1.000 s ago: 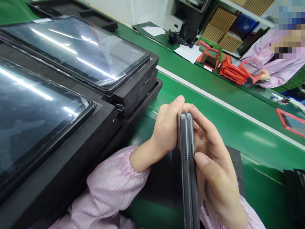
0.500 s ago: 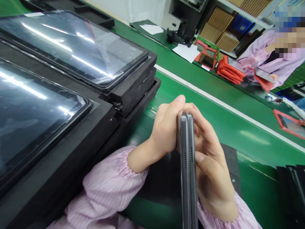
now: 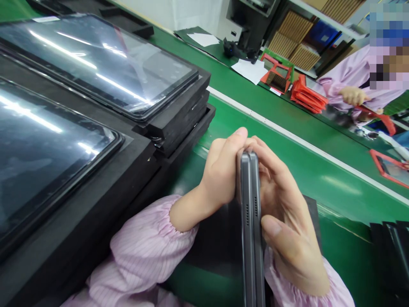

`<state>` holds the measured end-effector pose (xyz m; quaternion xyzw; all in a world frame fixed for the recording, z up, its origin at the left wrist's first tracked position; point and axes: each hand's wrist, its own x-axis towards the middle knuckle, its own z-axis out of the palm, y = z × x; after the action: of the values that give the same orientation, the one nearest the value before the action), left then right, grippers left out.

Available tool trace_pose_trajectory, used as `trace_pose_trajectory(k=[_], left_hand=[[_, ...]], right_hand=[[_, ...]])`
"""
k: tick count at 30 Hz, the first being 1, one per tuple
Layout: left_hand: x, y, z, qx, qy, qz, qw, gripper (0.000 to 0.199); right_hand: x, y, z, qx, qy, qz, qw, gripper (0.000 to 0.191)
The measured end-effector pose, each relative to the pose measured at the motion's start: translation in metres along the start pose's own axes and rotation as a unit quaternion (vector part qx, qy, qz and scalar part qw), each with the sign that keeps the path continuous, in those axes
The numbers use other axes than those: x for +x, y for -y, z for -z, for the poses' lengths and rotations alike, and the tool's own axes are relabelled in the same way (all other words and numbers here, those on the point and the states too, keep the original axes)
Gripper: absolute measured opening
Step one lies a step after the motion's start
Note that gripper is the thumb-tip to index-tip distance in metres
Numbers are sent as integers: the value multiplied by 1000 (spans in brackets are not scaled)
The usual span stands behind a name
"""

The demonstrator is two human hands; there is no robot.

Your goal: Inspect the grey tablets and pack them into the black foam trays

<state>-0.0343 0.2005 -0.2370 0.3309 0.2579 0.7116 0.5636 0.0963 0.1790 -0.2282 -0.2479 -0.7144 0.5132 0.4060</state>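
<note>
Two dark grey tablets [image 3: 251, 204] stand on edge, pressed face to face, with rows of small speaker holes along their upper edges. My left hand [image 3: 222, 170] is closed at their far end on the left side, its thumb pointing up and away. From the right, my right hand [image 3: 284, 213] curls its fingers around the far corner. Its thumb lies by the right tablet's side. The far ends of the tablets are partly hidden by my fingers, and their near ends run out of view at the bottom.
Large tablets lie in stacked black foam trays [image 3: 128, 187] at left. A black mat [image 3: 211, 238] lies on the green bench [image 3: 335, 170]. Across it are red frames [image 3: 308, 96], papers [image 3: 251, 70] and a co-worker's hand [image 3: 353, 96]. Black trays [image 3: 388, 251] stand at right.
My right hand has shifted slightly right and its thumb has come down, a little looser along the tablet. The tablets moved slightly left. The co-worker's hand and red frame have moved.
</note>
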Motion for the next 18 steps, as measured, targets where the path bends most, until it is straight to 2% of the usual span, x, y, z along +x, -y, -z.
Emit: trace_pose_trajectory(k=[2, 8, 11, 18], left_hand=[[0, -1, 0, 2, -3, -2, 1000, 75], [-1, -2, -2, -4, 0, -8, 1000, 74], [-2, -2, -3, 3, 7, -17, 1000, 74], [-2, -3, -4, 8, 0, -19, 1000, 75]], right_hand=[[0, -2, 2, -2, 12, 14, 1000, 60], [-4, 13, -5, -24, -32, -63, 997, 60], [-4, 18, -7, -24, -37, -65, 997, 57], [-5, 23, 5, -45, 13, -77, 996, 64]])
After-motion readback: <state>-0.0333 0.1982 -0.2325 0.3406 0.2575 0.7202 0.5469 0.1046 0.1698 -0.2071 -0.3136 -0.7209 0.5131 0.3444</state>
